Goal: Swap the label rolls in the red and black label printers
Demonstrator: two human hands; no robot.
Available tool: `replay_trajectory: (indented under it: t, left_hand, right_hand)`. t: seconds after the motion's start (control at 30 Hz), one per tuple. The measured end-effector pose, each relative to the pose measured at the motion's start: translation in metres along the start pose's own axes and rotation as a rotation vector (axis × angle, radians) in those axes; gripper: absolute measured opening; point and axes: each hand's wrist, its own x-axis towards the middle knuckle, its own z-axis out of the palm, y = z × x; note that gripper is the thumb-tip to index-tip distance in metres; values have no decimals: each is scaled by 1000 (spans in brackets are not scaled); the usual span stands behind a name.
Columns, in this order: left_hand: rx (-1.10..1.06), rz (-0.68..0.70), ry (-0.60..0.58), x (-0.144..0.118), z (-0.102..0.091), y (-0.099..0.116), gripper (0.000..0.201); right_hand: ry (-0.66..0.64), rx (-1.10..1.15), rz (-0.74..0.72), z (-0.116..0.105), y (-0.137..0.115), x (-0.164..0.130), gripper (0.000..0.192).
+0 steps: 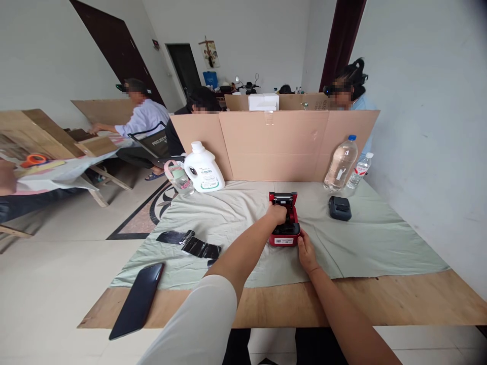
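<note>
The table (414,299) edge ran bodyward of both hands, cloth (373,241) spread rightward; the right hand (307,252) clasped the red device (286,238), the left hand (277,214) reached inside, grip hidden.

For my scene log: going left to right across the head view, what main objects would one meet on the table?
Dark flat phone-like slab → white jug → red device → small black case.

Left hand (278,214) well forward, knuckles upward; right hand (307,253) nearer the body, thumb extended.
</note>
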Motion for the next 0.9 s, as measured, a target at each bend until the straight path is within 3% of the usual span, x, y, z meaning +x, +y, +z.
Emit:
replay_trajectory:
  t: [0.2,0.33,0.4,0.5,0.57,0.7,0.9]
  left_hand:
    - [-268,73,63,-25,-11,-16,36]
    - [-595,107,195,-45,-15,-47,38]
    - [-663,-54,296,-51,-19,-75,39]
    - [-532,-491,397,-59,-31,-128,48]
    - [-388,-734,346,-66,-41,-164,43]
    - [-271,-843,295,-85,-57,-215,35]
    - [-153,-861,79,-105,-61,-240,27]
  right_hand:
    - [-3,-12,12,0,1,0,55]
    - [6,-21,17,0,2,0,56]
    - [5,-22,11,0,2,0,56]
    - [0,-32,12,0,2,-1,55]
    - [-1,-39,15,0,2,-1,55]
    - [-8,-46,17,0,2,-1,54]
    - [4,-87,2,-2,4,0,54]
